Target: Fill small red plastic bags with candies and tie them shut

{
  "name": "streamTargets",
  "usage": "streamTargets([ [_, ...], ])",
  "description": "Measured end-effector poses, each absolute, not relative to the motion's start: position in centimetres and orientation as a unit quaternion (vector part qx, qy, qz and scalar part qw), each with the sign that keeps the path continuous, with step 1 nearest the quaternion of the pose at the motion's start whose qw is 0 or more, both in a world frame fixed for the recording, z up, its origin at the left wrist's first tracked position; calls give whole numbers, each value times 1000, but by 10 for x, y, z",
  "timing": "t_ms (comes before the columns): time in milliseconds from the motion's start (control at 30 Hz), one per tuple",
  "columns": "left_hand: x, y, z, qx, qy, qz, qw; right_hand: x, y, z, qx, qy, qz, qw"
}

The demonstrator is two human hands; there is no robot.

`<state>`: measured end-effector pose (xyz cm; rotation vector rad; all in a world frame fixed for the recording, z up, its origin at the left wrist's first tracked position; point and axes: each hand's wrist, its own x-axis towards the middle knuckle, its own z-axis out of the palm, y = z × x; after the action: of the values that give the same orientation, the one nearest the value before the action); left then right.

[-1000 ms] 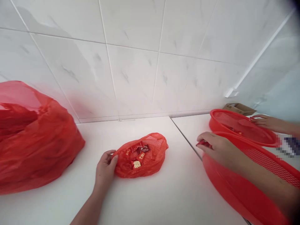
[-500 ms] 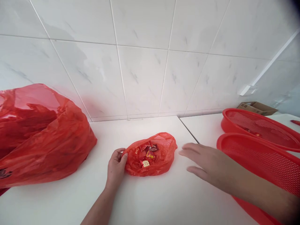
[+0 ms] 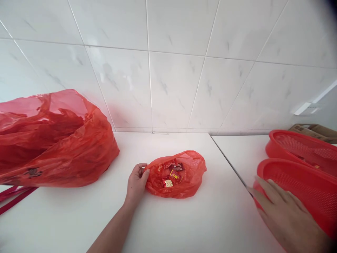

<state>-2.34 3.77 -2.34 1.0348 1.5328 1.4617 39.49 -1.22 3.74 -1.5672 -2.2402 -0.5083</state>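
The rim of the small red plastic bag (image 3: 191,181) on the bench (image 3: 189,226) is grasped by the fingers of the left hand (image 3: 137,181); wrapped snacks (image 3: 174,174) are contained inside. The right hand (image 3: 285,212), fingers extended and released, is now shifted from beside the bag to the near red basket (image 3: 288,174); a return is judged under way.

A bare left forearm (image 3: 112,228) slants inward from 7 o'clock, the left grip (image 3: 137,184) angled toward 1 o'clock, thumb and bent fingers meeting in a pinch. At 4 o'clock, well apart from it, the right grip (image 3: 289,214) is unclenched, back of the hand to the camera, its fingers extended toward 10 o'clock and softened by blur.
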Motion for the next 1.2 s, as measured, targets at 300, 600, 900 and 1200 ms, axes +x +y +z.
streamTargets([
  [300,-22,33,-12,422,587,584,370,267,63,44,-649,-654,229,313],
  [600,-33,25,5,430,586,562,396,268,107,31,-547,-543,518,370],
  [900,-50,38,119,457,530,668,252,292,120,91,-448,-471,528,546],
  [1200,-19,33,158,457,481,691,289,290,110,113,-389,-414,571,592],
])
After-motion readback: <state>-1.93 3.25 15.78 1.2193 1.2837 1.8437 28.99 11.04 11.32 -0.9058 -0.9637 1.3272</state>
